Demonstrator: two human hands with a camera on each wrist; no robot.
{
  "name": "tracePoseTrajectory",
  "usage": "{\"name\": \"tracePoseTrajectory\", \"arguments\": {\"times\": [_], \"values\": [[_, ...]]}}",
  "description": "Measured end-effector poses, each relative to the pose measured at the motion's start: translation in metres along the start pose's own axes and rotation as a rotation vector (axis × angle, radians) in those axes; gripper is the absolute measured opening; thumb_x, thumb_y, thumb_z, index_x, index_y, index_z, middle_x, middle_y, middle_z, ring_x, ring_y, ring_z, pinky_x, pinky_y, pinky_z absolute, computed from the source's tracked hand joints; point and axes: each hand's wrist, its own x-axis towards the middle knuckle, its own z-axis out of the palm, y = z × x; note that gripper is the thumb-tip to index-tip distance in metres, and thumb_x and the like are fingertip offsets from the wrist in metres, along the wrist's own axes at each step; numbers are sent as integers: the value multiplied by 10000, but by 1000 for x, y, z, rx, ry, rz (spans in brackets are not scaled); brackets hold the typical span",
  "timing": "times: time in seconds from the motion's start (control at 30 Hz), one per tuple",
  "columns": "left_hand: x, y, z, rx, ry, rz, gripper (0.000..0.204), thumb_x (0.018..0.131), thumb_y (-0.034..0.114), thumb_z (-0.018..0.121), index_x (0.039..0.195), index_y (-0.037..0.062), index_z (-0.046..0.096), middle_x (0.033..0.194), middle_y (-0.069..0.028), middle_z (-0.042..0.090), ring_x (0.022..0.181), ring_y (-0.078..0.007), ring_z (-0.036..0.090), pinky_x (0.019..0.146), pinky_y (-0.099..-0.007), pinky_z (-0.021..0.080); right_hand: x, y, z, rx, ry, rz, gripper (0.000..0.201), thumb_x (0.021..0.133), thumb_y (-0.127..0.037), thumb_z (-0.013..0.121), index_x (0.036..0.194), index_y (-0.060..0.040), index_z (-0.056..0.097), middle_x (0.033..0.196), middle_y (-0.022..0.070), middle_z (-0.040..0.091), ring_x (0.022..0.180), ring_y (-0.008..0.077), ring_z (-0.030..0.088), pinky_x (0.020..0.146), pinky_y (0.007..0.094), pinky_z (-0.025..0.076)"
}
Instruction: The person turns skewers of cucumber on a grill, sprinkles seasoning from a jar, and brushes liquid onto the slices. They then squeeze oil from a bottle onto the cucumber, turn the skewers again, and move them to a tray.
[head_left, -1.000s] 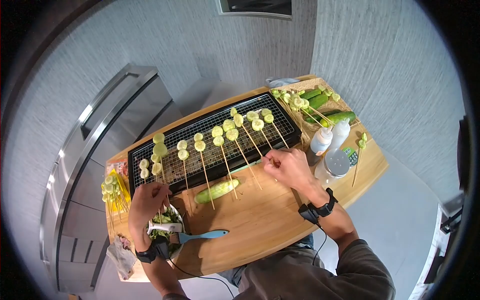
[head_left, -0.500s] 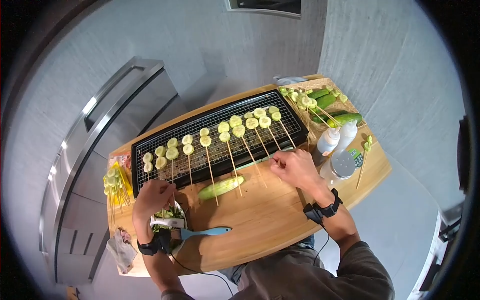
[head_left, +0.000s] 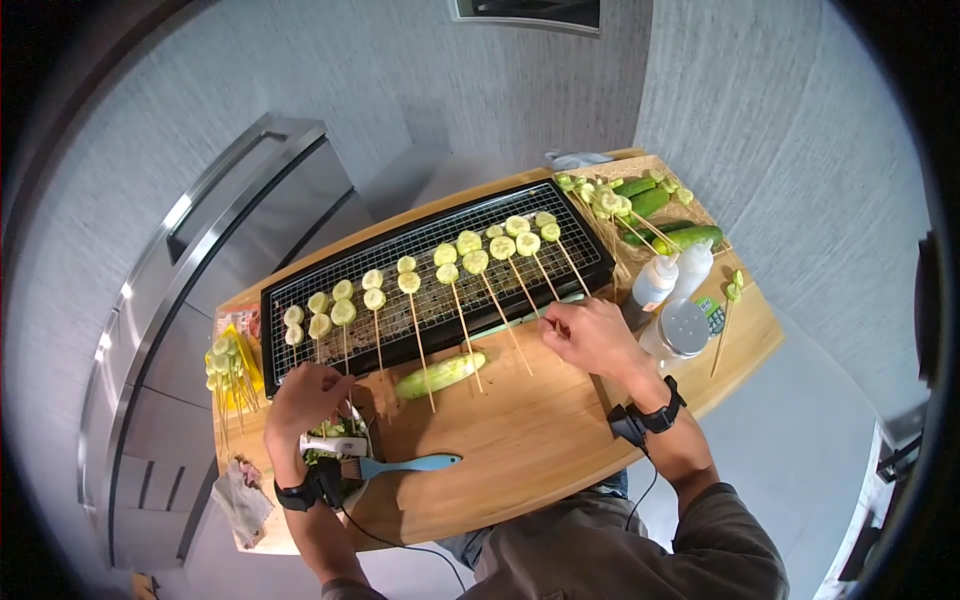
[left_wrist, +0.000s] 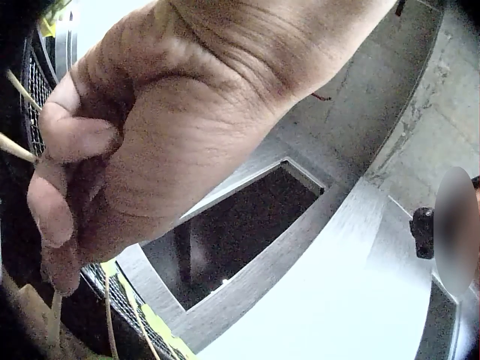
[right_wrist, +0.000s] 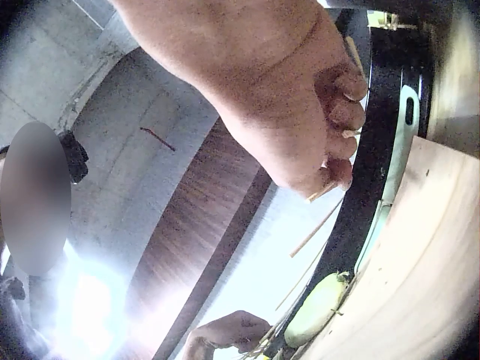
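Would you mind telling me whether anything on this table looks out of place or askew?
One thing stands out: a half cucumber lies loose on the wooden table in front of the grill, under the skewer sticks. A lone skewer also lies by itself at the table's right edge, apart from the rest.

The wooden counter [head_left: 520,440] carries a black grill [head_left: 430,285]. In front of the grill lie a halved cucumber [head_left: 440,375] and a blue brush [head_left: 405,465]; right of it, two squeeze bottles [head_left: 665,280].
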Motion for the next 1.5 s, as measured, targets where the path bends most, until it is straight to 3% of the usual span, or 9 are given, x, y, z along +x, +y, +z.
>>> {"name": "tracePoseTrajectory", "arguments": {"times": [0.3, 0.43, 0.5, 0.7, 0.83, 0.93, 1.03, 1.13, 1.5], "values": [[-8, 12, -2, 150, 146, 3, 292, 943, 242, 710, 841, -28, 752, 656, -95, 727, 560, -185, 702, 576, -319, 537, 0, 0, 1, 7, 2, -5, 214, 917, -248, 666, 846, -51, 708, 711, 126, 704, 662, 341, 695, 622, 436, 554], [-12, 10, -2, 180, 225, 56, 299, 942, 259, 729, 855, -27, 741, 611, -96, 696, 511, -154, 674, 511, -312, 513, 1, 3, -2, 25, 0, -20, 226, 919, -245, 686, 813, -46, 703, 680, 124, 693, 629, 335, 686, 603, 426, 549], [-17, 22, -3, 199, 250, 47, 283, 906, 275, 747, 822, 5, 745, 631, -105, 699, 596, -233, 708, 602, -345, 533, 1, 4, -2, 32, 28, -24, 250, 912, -256, 715, 776, -47, 699, 636, 124, 674, 588, 324, 675, 572, 411, 535], [-11, 25, 10, 194, 273, 133, 328, 891, 332, 763, 824, 10, 763, 665, -132, 705, 622, -277, 709, 613, -370, 543, 7, -11, -19, 12, 1, 120, 318, 911, -373, 727, 781, -83, 727, 644, 115, 697, 630, 319, 701, 623, 416, 557], [-3, 30, 25, 259, 292, 227, 382, 875, 383, 768, 813, 6, 768, 693, -160, 710, 676, -353, 715, 649, -418, 563, 23, -35, -28, -27, -3, 106, 375, 900, -430, 736, 763, -80, 728, 663, 125, 701, 671, 322, 710, 634, 426, 560], [0, 31, 32, 314, 274, 210, 398, 882, 390, 755, 794, 1, 760, 694, -181, 697, 680, -372, 707, 655, -433, 565, 35, -36, -14, -122, 20, -74, 382, 894, -409, 745, 730, -64, 730, 625, 126, 678, 610, 334, 685, 586, 419, 538], [6, 24, 39, 317, 260, 291, 397, 884, 379, 739, 757, 3, 745, 681, -194, 681, 669, -392, 687, 643, -452, 557, 47, -45, -9, -214, -299, 18, 393, 863, -426, 735, 754, -48, 751, 733, 188, 707, 793, 381, 708, 744, 472, 560], [8, 20, 40, 320, 258, 297, 421, 875, 415, 763, 765, 9, 744, 643, -193, 652, 585, -380, 647, 557, -433, 504, 51, -46, -1, -187, -326, -27, 381, 889, -383, 714, 794, -15, 745, 783, 213, 717, 832, 396, 714, 743, 499, 569], [7, 29, 41, 239, 324, 309, 260, 900, 209, 662, 778, -20, 677, 680, -232, 636, 633, -418, 645, 587, -470, 502, 52, -47, -7, -152, -176, -113, 254, 873, -240, 650, 740, -33, 714, 687, 179, 683, 726, 382, 692, 698, 473, 554]]}}
